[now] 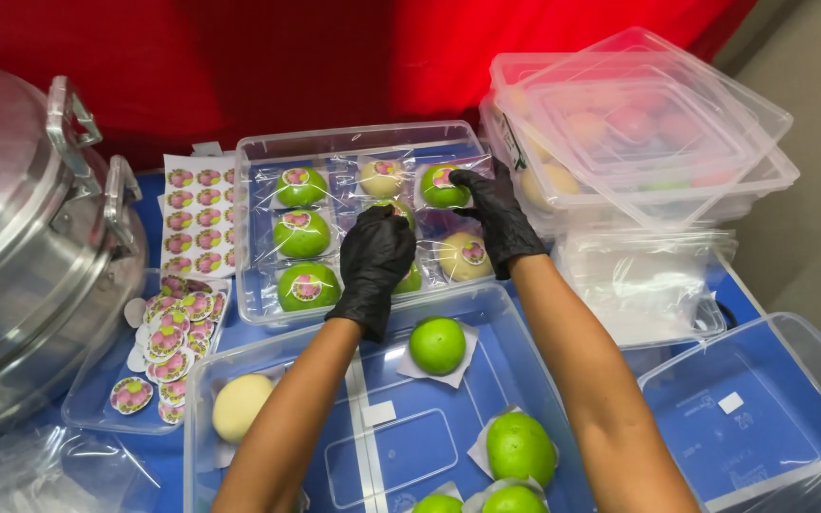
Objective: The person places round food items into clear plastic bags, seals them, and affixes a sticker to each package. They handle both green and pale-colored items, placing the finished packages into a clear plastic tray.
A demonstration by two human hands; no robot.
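Note:
Both my hands wear black gloves and reach into a clear plastic tray (257, 152) of round buns wrapped in clear film, each with a pink sticker. My left hand (372, 261) is closed over a wrapped green bun (411, 278) in the tray's middle column. Fingers of my right hand (496, 214) rest on a wrapped green bun (442, 187) at the back right. A pale wrapped bun (464, 256) lies under my right wrist. Three wrapped green buns (301, 233) fill the left column.
A near clear tray (200, 380) holds unwrapped green buns (437, 345) and a pale bun (239, 407) on paper squares. Sticker sheets (197, 214) and loose stickers (171, 337) lie left, beside a big metal steamer (21, 256). Stacked clear boxes (639, 123) stand right, an open box (748, 418) nearer.

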